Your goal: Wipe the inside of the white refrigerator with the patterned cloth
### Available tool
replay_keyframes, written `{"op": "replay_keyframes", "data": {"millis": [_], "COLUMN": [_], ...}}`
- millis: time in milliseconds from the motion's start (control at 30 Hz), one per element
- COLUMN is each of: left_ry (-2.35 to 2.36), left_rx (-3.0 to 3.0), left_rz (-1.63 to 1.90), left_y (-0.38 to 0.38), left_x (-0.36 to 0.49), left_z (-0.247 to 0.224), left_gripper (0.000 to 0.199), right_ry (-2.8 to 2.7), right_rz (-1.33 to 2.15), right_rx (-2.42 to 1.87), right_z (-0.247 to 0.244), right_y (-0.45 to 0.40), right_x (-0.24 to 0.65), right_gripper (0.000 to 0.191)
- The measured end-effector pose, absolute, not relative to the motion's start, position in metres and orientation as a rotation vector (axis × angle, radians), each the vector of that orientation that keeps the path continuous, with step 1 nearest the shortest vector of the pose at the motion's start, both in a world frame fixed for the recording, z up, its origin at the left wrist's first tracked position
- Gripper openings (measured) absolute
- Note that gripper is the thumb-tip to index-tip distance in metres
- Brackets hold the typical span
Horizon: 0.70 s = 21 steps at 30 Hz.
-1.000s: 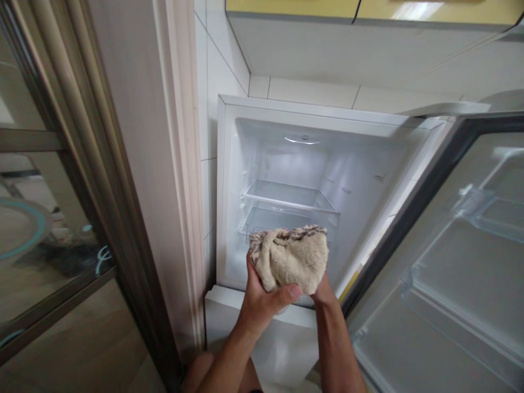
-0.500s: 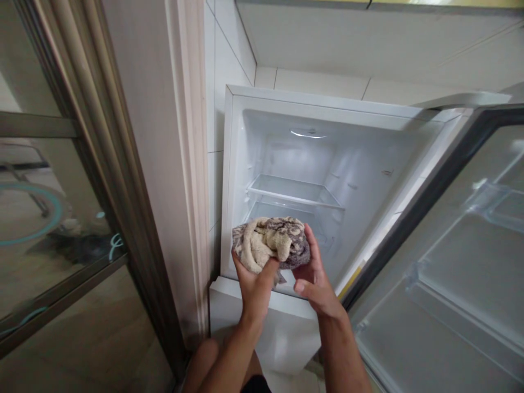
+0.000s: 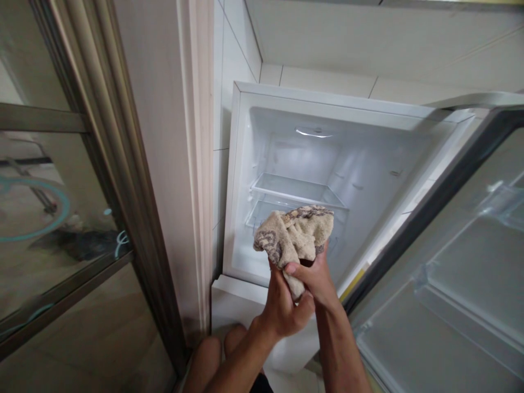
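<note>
A crumpled beige towel (image 3: 301, 237) with a purplish-brown pattern is bunched up in front of the open fridge (image 3: 262, 93). My left hand (image 3: 284, 305) closes round its lower end, the thumb pointing right. From the right side, my right hand (image 3: 317, 275) grips the same cloth, with its thumb pressed on the folds and its other fingers mostly hidden behind. The two hands are close together. Behind the towel, inside the fridge, is a glass shelf (image 3: 295, 188), with another lower down partly covered by the cloth.
The fridge door (image 3: 458, 284) with clear bins is swung wide to the right. A wooden door frame (image 3: 176, 164) and a glazed metal-framed door (image 3: 139, 218) stand close on the left. Below is the closed white lower compartment (image 3: 239, 292); a light cabinet underside (image 3: 347, 35) hangs above.
The towel has been turned and bunched differently, with one end now hanging down between the hands. My left hand has moved right and down, and my right thumb now presses on the cloth.
</note>
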<state>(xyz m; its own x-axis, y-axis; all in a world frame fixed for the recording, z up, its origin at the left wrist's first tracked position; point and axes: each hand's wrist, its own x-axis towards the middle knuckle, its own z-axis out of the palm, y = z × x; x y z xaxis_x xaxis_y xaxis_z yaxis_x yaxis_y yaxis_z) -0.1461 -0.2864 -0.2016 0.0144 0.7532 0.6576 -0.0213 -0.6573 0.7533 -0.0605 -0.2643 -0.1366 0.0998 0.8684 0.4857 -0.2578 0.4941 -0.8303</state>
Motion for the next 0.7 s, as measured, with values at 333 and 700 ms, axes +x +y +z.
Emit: {"op": "replay_keyframes", "data": {"millis": [333, 700], "left_ry": [0.746, 1.1], "left_rx": [1.701, 1.6], "left_rz": [1.75, 2.053], "left_y": [-0.285, -0.26], "left_x": [-0.143, -0.221], "left_z": [-0.189, -0.16], "left_gripper": [0.1, 0.05], "right_ry": [-0.98, -0.956], "right_rz": [0.851, 0.358], "right_rx": [-0.792, -0.629], "right_z": [-0.125, -0.054], "right_y": [-0.241, -0.187], "right_x": [-0.054, -0.013], "right_gripper": [0.061, 0.087]}}
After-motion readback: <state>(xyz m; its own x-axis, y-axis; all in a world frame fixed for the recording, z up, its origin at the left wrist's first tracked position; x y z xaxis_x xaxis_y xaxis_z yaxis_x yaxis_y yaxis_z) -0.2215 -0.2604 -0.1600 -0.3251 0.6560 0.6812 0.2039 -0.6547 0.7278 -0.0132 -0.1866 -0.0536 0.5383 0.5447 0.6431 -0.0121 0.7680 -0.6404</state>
